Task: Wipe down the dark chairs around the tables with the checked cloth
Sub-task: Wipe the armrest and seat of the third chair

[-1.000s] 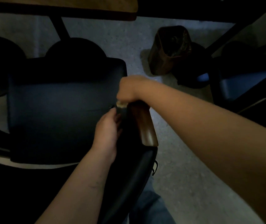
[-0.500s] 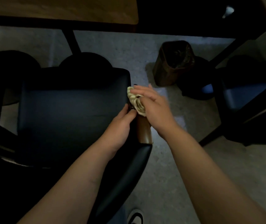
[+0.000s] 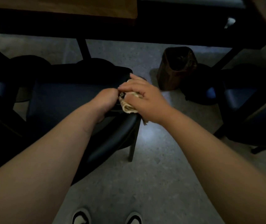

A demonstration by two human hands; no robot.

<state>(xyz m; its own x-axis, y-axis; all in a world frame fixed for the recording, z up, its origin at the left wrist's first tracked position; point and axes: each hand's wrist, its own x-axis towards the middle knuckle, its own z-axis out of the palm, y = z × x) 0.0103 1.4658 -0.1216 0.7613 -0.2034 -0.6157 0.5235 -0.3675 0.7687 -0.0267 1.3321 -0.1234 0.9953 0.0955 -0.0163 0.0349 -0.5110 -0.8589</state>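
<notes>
Right at the fingertips, the right hand (image 3: 146,101) lies spread over the bunched checked cloth (image 3: 129,107), fingers curved down around it and pressing it onto the right armrest of the dark chair (image 3: 67,101); pale folds of the cloth poke out under the palm and between the fingers. Just beside it, touching at the knuckles, the left hand (image 3: 106,99) is curled at the inner side of the same armrest, but its fingertips are hidden behind the hand, so whether they grip the armrest or the cloth cannot be told. Both bare forearms reach forward from the bottom corners of the view. Below the hands, the chair's padded backrest curves toward the viewer and one thin black leg (image 3: 133,141) stands on the speckled grey floor (image 3: 153,175). Beyond the chair, a wooden table (image 3: 64,5) spans the top edge, with a brown waste bin (image 3: 176,68) on the floor to the right, and another dark chair (image 3: 248,101) stands well apart at the right. Two shoe tips (image 3: 106,217) show at the bottom edge.
</notes>
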